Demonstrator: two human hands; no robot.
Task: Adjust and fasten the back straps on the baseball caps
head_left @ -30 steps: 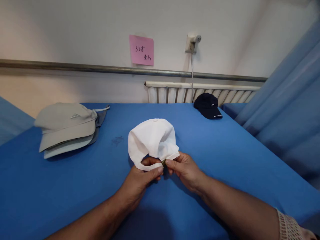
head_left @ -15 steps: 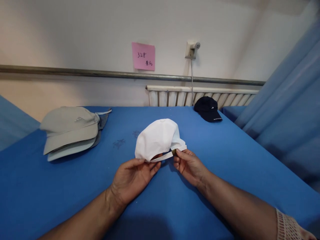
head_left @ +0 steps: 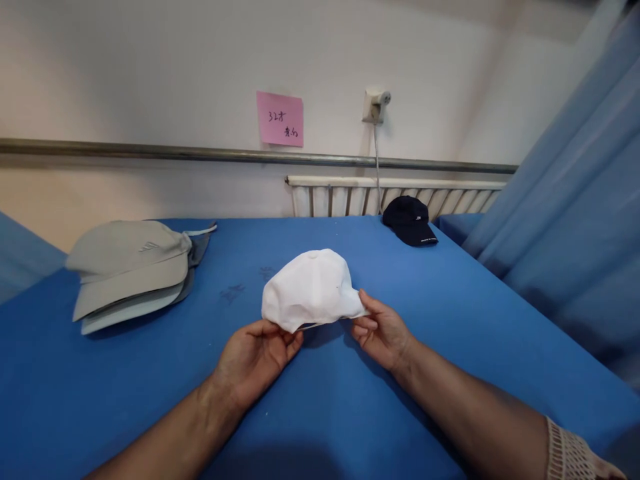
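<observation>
A white cap [head_left: 311, 288] is held just above the blue table [head_left: 450, 320] in the middle of the view, its back toward me. My left hand [head_left: 253, 359] grips the cap's lower left edge, thumb on top and fingers curled beneath. My right hand [head_left: 383, 331] pinches the lower right edge, where the back strap ends. The strap itself is mostly hidden under the crown.
A stack of beige and grey caps [head_left: 130, 270] lies at the left of the table. A dark navy cap [head_left: 410, 220] sits at the far right corner. Behind are a radiator [head_left: 390, 197], a wall rail, a pink note [head_left: 280, 119] and blue curtains at the right.
Both hands moved apart from the strap buckle to the cap's two sides. The cap rose and tipped forward, so the strap and opening no longer show.
</observation>
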